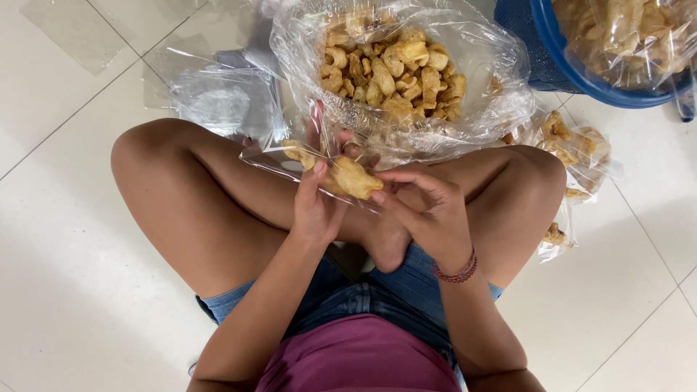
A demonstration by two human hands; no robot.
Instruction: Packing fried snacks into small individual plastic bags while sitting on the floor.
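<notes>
Left hand [316, 207] held small clear plastic bag [290, 156] open over lap; right hand [428, 207] fingers pinched golden fried crackling piece [353, 178] at its mouth. Barely filled; large clear sack of cracklings [396, 72] remained full, some filled packets [573, 156] beside knee.

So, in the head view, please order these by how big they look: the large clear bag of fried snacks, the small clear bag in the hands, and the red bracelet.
1. large clear bag of fried snacks
2. small clear bag, held by the left hand and right hand
3. red bracelet
</notes>
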